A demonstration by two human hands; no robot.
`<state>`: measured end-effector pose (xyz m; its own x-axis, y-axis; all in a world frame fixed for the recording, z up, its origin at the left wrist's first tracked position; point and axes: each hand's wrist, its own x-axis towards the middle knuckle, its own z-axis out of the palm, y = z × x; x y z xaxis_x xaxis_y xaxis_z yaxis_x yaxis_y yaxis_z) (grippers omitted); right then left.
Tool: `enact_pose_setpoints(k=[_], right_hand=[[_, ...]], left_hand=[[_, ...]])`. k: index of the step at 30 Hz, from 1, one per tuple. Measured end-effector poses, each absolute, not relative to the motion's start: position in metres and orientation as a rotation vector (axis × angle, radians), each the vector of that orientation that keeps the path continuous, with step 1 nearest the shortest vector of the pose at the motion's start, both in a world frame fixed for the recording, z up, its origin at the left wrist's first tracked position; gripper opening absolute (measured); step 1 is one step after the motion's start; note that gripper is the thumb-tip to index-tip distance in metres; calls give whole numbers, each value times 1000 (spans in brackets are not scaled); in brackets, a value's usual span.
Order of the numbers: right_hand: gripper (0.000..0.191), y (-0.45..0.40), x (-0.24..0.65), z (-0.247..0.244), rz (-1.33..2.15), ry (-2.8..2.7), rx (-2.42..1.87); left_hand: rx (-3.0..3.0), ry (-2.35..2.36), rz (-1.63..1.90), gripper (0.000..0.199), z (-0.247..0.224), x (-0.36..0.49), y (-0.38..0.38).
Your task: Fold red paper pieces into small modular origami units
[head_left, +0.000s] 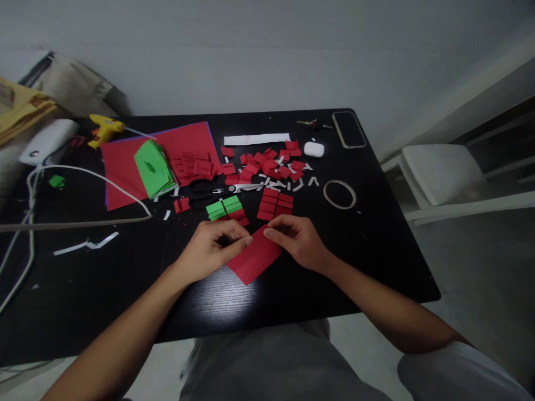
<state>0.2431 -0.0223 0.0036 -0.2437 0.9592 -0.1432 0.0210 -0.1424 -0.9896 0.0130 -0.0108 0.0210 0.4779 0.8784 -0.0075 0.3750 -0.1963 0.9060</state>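
A red paper sheet (256,260) lies tilted between my hands, near the front of the black table. My left hand (215,245) pinches its upper left edge between thumb and finger. At its upper right corner my right hand (296,239) has thumb and finger closed on the paper. Just beyond the sheet sit a block of folded green pieces (224,207) with red ones at its front, and a block of folded red pieces (276,205). Black-handled scissors (246,187) lie behind these blocks.
Loose red pieces (271,166) and white scraps lie farther back. Green papers (154,167) rest on a large red sheet (121,167). A yellow glue gun (106,130), white cable (92,169), phone (349,130), keys (314,124), earbud case (314,149) and ring (339,194) are around.
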Motion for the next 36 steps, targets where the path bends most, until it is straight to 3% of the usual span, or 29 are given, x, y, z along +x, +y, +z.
enact_pose_setpoints(k=[36], right_hand=[[16,-25,239,3,1755,-1395,-1112]], left_hand=[[1636,997,620,21,16,24,-14]])
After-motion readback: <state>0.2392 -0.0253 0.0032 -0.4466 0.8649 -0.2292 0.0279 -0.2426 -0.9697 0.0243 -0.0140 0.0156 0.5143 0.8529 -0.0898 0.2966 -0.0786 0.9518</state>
